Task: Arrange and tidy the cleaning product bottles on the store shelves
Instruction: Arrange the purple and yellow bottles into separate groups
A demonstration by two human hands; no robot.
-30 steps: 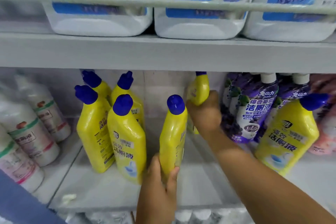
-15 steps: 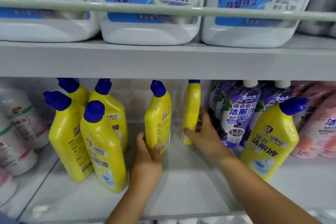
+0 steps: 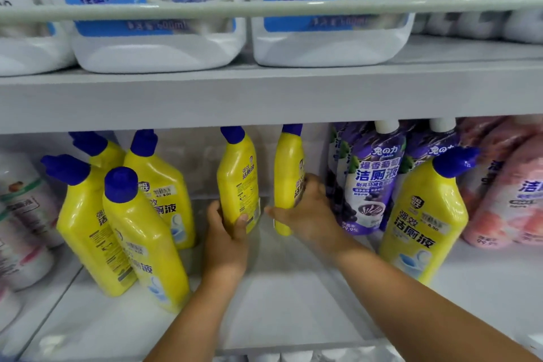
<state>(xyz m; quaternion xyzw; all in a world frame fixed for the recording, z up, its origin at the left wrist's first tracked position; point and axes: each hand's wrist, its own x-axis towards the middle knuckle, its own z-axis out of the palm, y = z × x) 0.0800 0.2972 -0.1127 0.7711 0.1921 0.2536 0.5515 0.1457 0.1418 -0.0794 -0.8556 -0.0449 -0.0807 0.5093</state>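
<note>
Two yellow bottles with blue caps stand upright at the back of the lower shelf [image 3: 282,297]. My left hand [image 3: 226,241] grips the base of the left yellow bottle [image 3: 238,176]. My right hand [image 3: 308,211] holds the lower part of the right yellow bottle [image 3: 287,167], thumb in front. Several more yellow bottles [image 3: 132,223] cluster to the left. One yellow bottle [image 3: 426,214] leans at the front right, before the purple pouches [image 3: 373,182].
White jugs with blue labels [image 3: 158,47] sit on the upper shelf behind a rail [image 3: 264,7]. White bottles [image 3: 23,214] fill the far left of the lower shelf, pink pouches [image 3: 511,191] the far right. Bare shelf lies between my forearms.
Both hands pushed their yellow bottles back toward the rear of the shelf and set them upright. The left bottle went from the front to beside the right one.
</note>
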